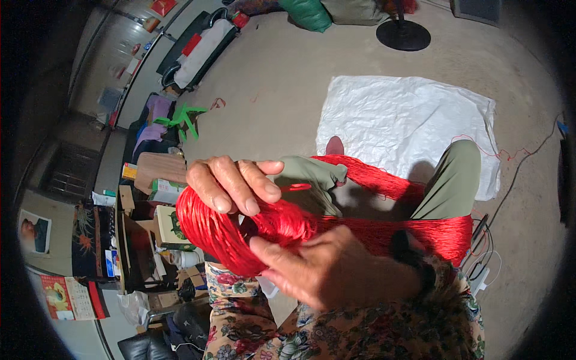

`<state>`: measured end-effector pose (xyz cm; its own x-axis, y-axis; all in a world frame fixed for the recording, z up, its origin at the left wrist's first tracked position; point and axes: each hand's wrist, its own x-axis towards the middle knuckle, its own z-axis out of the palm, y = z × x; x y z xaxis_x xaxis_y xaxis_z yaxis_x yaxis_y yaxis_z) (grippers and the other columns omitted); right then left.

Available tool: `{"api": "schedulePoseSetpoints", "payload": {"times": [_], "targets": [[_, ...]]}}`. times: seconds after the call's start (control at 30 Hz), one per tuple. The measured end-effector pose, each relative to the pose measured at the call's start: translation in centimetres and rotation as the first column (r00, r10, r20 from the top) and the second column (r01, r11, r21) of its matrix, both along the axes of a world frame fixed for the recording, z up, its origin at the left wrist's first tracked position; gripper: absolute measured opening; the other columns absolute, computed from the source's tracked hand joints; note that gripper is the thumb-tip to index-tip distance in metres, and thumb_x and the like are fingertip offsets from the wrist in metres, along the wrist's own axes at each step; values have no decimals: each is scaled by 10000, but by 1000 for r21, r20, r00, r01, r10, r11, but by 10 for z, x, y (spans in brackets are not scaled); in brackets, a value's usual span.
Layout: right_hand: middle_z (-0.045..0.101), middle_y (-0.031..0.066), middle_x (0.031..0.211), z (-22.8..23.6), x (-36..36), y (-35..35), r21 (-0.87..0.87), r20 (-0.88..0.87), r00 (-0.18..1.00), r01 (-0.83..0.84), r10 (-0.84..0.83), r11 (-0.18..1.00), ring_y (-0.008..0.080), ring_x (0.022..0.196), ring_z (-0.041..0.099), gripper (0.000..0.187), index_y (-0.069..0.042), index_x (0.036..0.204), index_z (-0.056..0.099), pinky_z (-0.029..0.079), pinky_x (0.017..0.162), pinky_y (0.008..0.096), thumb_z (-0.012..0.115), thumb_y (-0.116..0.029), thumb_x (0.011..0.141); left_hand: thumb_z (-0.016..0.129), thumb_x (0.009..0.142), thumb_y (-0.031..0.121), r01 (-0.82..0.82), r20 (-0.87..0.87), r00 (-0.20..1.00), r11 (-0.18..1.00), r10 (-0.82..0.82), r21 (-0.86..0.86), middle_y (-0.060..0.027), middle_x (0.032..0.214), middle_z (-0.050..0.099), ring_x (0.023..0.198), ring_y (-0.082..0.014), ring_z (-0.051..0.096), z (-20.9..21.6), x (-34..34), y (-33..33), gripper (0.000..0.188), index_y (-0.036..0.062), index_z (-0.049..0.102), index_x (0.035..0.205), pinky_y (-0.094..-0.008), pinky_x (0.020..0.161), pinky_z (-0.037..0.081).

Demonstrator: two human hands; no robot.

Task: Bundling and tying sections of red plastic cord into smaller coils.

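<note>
While 2 hands [333, 267] touch red cord [207, 231], white sheeting [396, 120] lies beyond.

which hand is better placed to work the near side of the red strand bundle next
Probably the right hand: its extended fingers reach across the near side of the red bundle. The left hand is at the far side, fingers curled over it.

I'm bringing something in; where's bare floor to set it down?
Mostly between the green stool and white sheet, and between that sheet and the round black base. Crowded: by the boxes, left, and around the red cord.
</note>
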<state>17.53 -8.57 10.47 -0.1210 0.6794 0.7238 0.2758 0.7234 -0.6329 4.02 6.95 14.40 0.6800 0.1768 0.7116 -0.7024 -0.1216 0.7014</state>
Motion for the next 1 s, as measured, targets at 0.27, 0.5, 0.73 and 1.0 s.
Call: {"api": "schedulePoseSetpoints", "payload": {"times": [0.27,0.5,0.73,1.0], "targets": [[576,67,636,4,-6,-16,-169,23,964,-256,263,952,202,465,590,489,91,1248,510,467,407,336,656,-42,800,697,869,104,-124,53,991,991,122,49,-151,915,620,991,-391,637,-3,-3,-13,232,46,544,1033,-564,1083,357],[605,95,664,5,8,-10,-178,163,960,-200,230,963,235,510,613,489,69,1223,545,497,440,359,674,-53,768,669,886,107,-199,63,977,979,201,-40,-153,909,624,969,-394,642,-8,-1,-24,180,50,556,1014,-570,1070,368],[566,98,526,27,37,-9,-198,318,947,14,51,980,303,513,650,267,-10,1066,612,508,454,459,572,-139,836,607,913,73,-141,17,990,988,142,-70,-183,820,652,920,-421,665,-11,-6,-24,58,31,588,879,-569,1045,396],[608,140,596,21,33,12,-205,122,992,62,-38,977,320,551,652,199,-41,723,579,495,510,442,603,-176,868,622,914,118,-336,-15,941,930,337,-151,-146,845,636,967,-393,655,-17,-3,-44,86,79,555,879,-551,1027,425]]}}
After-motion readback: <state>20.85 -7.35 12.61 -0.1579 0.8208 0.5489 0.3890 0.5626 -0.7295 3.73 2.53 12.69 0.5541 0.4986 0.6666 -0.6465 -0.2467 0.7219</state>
